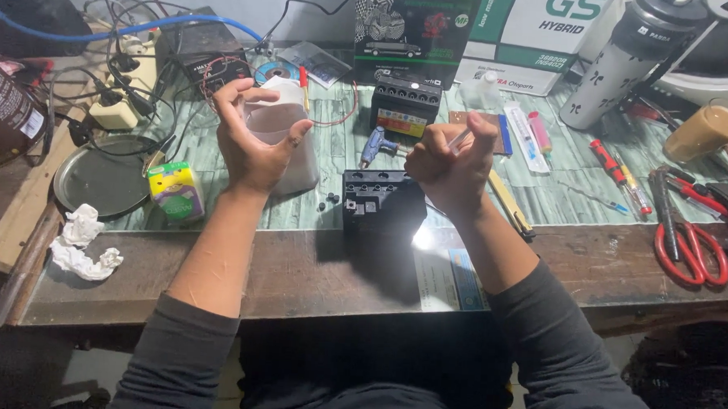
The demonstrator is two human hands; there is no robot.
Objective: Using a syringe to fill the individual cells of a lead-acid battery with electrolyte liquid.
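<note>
Clearly the bench (pixel 312 268) was the biggest thing in view, a worn wooden top with a green patterned sheet over its far half, crowded with tools. Near its front edge, between the two forearms, sat a black battery (pixel 383 204) with its top open to view and a few small black caps (pixel 328 201) lying loose just to its left. A second, smaller battery (pixel 404 105) stood behind it. The left hand (pixel 251 138) was raised above the bench, its fingers (pixel 236 101) wrapped around a translucent white plastic jug (pixel 290 128), gripping it firmly. The right hand (pixel 452 163) was curled tight, fingers narrow, holding a thin clear syringe (pixel 460 139) that pointed toward the jug. Red-handled scissors (pixel 689 251) lay well apart at the right, and crumpled tissue (pixel 80 241) at the left. By my judgement the step in hand was drawing liquid from the jug; the next move would call for a steady tip brought over the open cells of the front battery
</note>
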